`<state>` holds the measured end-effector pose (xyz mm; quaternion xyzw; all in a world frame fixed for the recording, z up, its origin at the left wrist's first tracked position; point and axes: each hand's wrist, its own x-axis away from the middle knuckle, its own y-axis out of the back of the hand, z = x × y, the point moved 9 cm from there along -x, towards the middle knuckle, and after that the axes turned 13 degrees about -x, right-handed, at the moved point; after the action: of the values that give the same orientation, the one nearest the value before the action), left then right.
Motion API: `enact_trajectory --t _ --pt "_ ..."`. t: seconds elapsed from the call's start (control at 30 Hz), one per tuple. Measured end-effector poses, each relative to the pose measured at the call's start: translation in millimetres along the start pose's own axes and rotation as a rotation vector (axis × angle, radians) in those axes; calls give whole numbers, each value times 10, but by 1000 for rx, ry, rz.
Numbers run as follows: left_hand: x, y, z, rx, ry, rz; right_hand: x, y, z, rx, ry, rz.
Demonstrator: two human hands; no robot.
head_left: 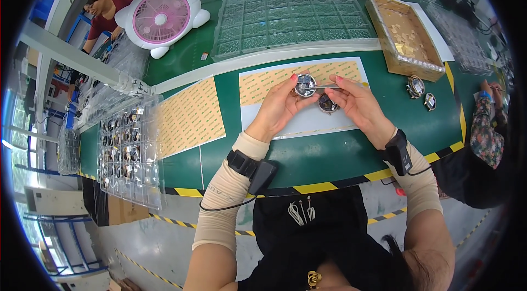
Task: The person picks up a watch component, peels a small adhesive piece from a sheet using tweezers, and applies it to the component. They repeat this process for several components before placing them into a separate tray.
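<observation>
My left hand (276, 106) is closed round the rim of a small round silver-and-black part (305, 86), like a watch case, with its inner face turned up. Thin metal tweezers (324, 86) are pinched in my right hand (359, 103), their tip at the part's right edge. Just below them, a second round dark part (328, 105) lies on the sheets, partly covered by my right fingers. Under both hands is a tan adhesive sheet (263, 80) with printed marks, its lower portion pale and bare.
Another tan sheet (192, 115) lies to the left, beside a clear tray (159, 167) of round parts. Two round parts (415, 87) sit right, below a cardboard box (433, 69). Clear trays (291, 17) and a pink-and-white fan (162, 17) stand behind. Other people work at far left and right.
</observation>
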<state>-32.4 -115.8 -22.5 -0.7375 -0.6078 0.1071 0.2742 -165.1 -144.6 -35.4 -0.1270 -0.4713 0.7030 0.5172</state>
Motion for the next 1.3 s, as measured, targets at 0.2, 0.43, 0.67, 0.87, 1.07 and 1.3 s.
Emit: enact_trajectory --t 0.2,0.43,0.67,0.87,1.07,1.3 --pt "13 -26 52 -8 18 79 271 -357 501 368 514 145" --pt "24 -195 96 -83 14 123 761 -969 225 1565 1217 479" --pt "77 -215 117 -179 2 12 762 -965 43 1697 1295 560" --pt "76 -195 147 -223 7 2 770 -991 -2 1760 1312 603" --pt "83 -219 187 -292 41 16 756 -961 -58 1789 1285 650" --pt "76 -289 192 -223 34 95 760 -951 18 1603 1300 582"
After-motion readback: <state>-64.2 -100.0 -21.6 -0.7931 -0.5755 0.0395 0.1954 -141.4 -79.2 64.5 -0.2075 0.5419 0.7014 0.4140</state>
